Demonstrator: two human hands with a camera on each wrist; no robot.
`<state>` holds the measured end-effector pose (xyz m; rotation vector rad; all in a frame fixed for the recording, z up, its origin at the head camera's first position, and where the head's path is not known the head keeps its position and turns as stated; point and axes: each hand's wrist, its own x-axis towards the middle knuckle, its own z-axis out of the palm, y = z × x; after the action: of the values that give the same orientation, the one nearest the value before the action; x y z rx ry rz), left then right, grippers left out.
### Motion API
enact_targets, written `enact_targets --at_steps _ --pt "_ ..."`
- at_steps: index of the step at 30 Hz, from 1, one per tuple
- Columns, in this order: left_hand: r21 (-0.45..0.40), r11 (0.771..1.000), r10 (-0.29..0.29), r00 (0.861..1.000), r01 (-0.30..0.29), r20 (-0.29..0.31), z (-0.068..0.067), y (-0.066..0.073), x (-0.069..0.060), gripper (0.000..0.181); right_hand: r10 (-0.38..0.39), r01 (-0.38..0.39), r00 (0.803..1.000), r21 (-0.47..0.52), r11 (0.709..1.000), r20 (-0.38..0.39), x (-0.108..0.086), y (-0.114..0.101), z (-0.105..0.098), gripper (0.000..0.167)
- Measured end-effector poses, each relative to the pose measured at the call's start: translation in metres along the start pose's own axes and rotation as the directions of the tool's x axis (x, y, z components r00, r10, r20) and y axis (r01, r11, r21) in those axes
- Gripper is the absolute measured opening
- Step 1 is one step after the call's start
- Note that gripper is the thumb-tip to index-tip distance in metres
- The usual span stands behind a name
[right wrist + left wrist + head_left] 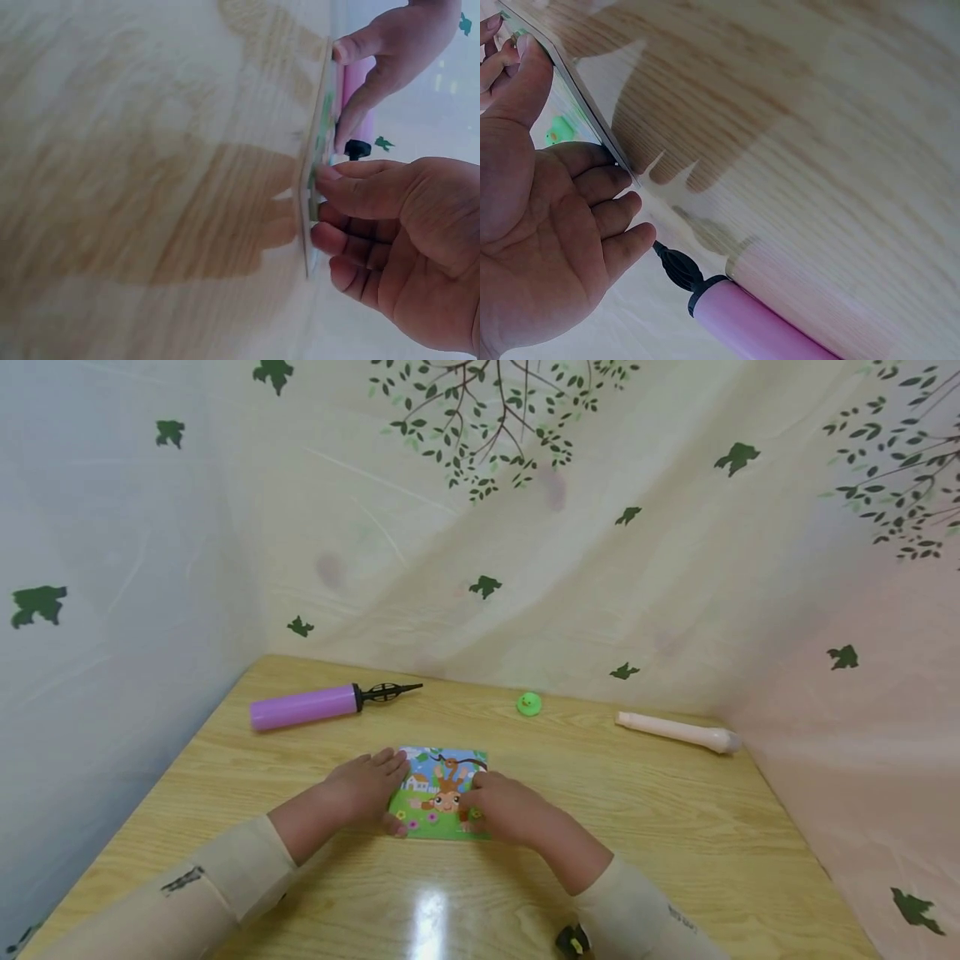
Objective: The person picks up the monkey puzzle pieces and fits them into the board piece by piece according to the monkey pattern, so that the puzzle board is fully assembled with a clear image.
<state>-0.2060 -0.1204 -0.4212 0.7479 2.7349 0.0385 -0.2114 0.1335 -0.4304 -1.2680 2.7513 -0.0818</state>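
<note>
A small flat picture board (pixel 435 818) with a cartoon monkey hanging from a branch lies on the wooden table. My left hand (pixel 366 789) rests at its left side, fingers fairly straight and thumb by the near corner. In the left wrist view the left palm (pixel 547 225) shows, with the thumb and index finger touching the board. At the right edge, my right hand (pixel 510 806) holds the board, fingers curled and thumb over the monkey picture. The right wrist view shows that thumb and fingers of the right hand (pixel 405 232) against the board; exact finger contacts are partly hidden.
A purple hand pump (pixel 307 707) with a black nozzle lies at the back left. Behind the board sits a small green rubber duck (pixel 529 703). A pale stick-shaped object (pixel 675 731) lies at the back right. Leaf-printed curtains (pixel 420 610) enclose the table.
</note>
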Motion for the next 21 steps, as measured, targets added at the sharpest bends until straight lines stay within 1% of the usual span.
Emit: enact_targets --at_steps 2,4,8,11,14,15,19,21 --pt "-0.002 1.0 -0.004 1.0 0.004 0.0 0.0 0.0 0.0 0.102 -0.009 0.009 1.0 0.058 0.998 -0.004 -0.001 0.003 0.0 0.008" --pt "-0.002 1.0 -0.008 1.0 0.008 0.002 0.0 0.001 0.0 0.102 -0.012 0.012 1.0 0.128 0.992 0.003 -0.001 0.009 0.002 0.01" --pt "-0.011 1.0 -0.009 1.0 0.009 0.002 0.0 0.001 0.001 0.101 -0.009 0.002 1.0 0.275 0.961 0.025 0.001 0.023 0.009 0.018" --pt "-0.016 1.0 -0.004 1.0 0.004 0.005 0.0 0.001 0.001 0.101 -0.015 0.005 0.999 0.344 0.939 0.028 0.004 0.03 0.013 0.019" --pt "-0.014 1.0 -0.003 1.0 0.004 0.006 0.0 0.002 0.0 0.101 -0.026 0.012 0.999 0.375 0.927 0.033 0.008 0.033 0.014 0.014" --pt "-0.014 1.0 -0.002 1.0 0.002 0.004 0.0 0.002 -0.001 0.101 -0.022 0.002 0.999 0.386 0.923 0.047 0.01 0.033 0.012 0.015" --pt "-0.013 1.0 0.003 1.0 -0.003 -0.004 -0.001 0.002 -0.002 0.102 0.009 -0.065 0.992 0.463 0.884 0.124 0.019 0.03 0.006 0.029" --pt "-0.01 1.0 0.002 1.0 -0.002 -0.002 -0.002 0.002 -0.002 0.101 0.028 -0.108 0.985 0.483 0.869 0.169 0.022 0.028 0.003 0.03"
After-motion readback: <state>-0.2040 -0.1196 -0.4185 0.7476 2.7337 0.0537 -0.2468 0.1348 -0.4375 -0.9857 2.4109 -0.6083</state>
